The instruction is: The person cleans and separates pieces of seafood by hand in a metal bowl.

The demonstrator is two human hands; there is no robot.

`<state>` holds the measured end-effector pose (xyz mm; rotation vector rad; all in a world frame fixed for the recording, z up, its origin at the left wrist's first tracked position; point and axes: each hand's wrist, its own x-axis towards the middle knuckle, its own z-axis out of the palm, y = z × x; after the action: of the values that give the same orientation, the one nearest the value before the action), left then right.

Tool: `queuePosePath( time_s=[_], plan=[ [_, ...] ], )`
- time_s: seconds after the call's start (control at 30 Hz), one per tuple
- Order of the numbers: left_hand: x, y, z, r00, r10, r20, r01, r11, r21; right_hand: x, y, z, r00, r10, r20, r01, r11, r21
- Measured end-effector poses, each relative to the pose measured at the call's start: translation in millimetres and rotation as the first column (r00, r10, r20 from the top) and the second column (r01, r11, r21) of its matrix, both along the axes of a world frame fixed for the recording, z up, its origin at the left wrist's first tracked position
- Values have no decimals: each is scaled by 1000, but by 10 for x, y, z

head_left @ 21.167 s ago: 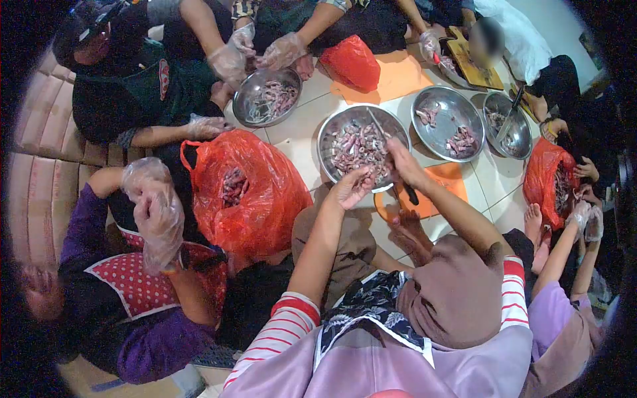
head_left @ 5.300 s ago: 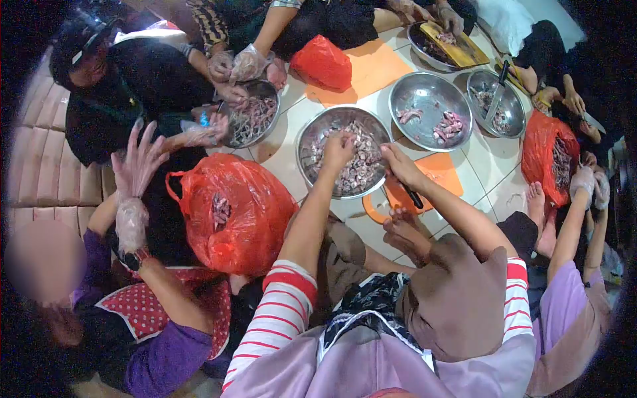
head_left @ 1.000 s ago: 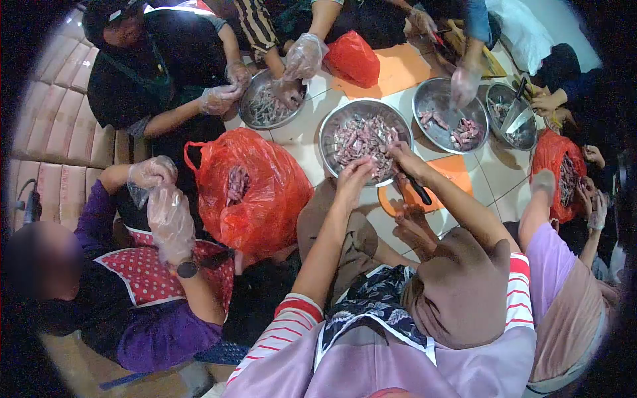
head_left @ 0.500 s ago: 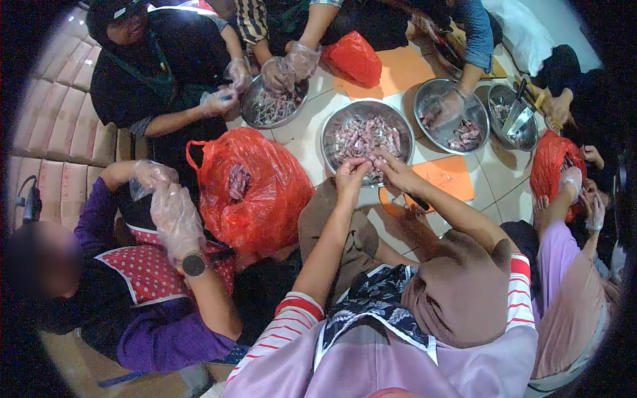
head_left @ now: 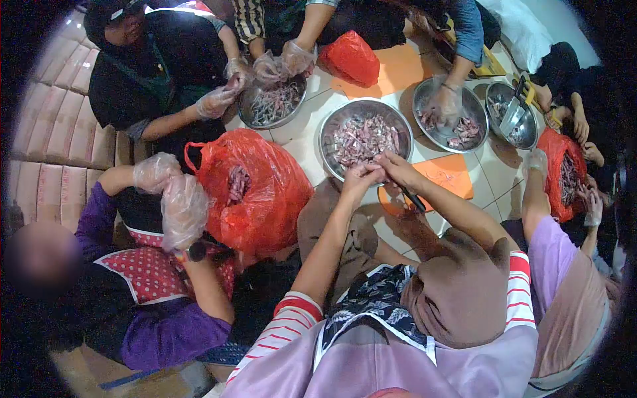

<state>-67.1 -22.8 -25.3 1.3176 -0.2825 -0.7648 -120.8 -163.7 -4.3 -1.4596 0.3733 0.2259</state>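
From the head camera, the left hand and right hand meet at the six-o'clock rim of the steel bowl, fingertips pinching a small piece of meat between them. It looks soft, light and slippery, best nipped by its ends. A knife rests under the right palm; both forearms reach forward, elbows bent.

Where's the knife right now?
In the head view the knife is in the right hand, its dark handle hanging over the orange board, just below the rim of the centre bowl and right of the left hand.
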Motion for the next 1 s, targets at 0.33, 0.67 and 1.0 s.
queuePosePath(
  time_s=[0.33,0.67,1.0],
  plan=[
    [186,89,-82,903,184,-388,-282,936,-211,8,-140,254,997,-20,-72,11,993,-121],
    [214,92,-240,864,81,-498,-166,978,-127,-32,10,5,921,270,280,-113,874,-472],
    [166,116,-107,842,-11,-539,-64,991,-121,-4,38,87,964,226,139,-132,864,-486]
  ],
)
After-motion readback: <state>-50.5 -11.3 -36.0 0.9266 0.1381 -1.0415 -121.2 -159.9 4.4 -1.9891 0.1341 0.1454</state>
